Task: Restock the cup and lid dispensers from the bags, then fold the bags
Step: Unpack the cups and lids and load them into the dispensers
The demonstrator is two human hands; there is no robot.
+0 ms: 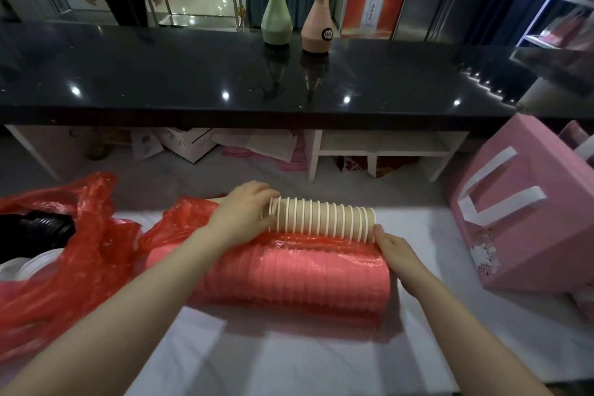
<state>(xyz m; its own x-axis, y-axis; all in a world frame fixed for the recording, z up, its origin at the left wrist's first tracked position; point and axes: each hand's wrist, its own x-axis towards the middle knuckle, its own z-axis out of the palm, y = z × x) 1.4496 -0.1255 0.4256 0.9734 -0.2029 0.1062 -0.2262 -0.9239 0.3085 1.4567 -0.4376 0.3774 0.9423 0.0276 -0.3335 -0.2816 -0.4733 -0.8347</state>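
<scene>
- The fingers of the left hand curl round the rim end of the cup stack; the right hand has straight fingers pressed flat on its other end.
- The red bag lies on the white worktop, still full of cups.
- The cup stack rests on the bag, between both hands.
- I think the cups are coming out; next they need lifting level to a dispenser.

Two spray bottles, green and pink, two red bags, one cup stack.
</scene>
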